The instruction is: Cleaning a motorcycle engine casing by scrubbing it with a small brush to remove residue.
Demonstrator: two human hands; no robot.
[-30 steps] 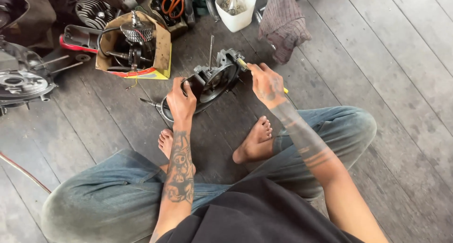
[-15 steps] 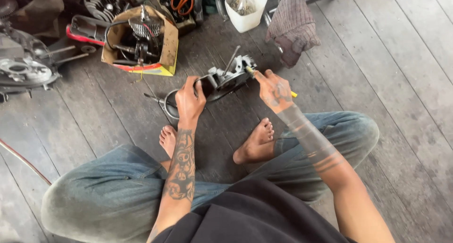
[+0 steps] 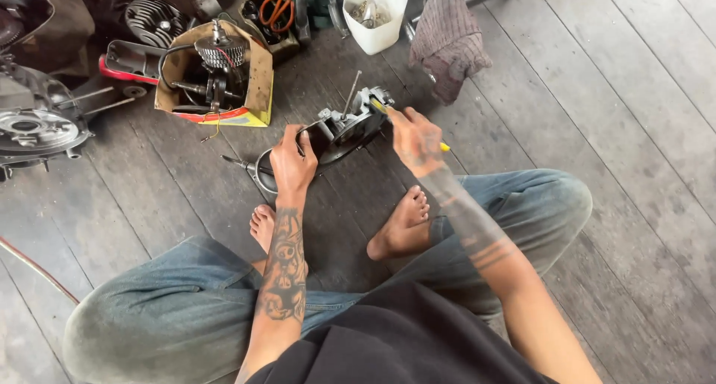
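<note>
Our faded blue jeans (image 3: pixel 179 309), black shirt (image 3: pixel 403 339), bare feet, tattooed forearms above our left hand (image 3: pixel 291 164), right hand (image 3: pixel 416 138)

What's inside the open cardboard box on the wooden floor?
The open cardboard box holds a round finned metal part, a black cable and dark metal pieces. The box's bottom beneath them is hidden.

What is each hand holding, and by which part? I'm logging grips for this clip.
Left hand grips the metal engine part by its near left edge. Right hand holds a yellow-handled tool by the handle.
</note>
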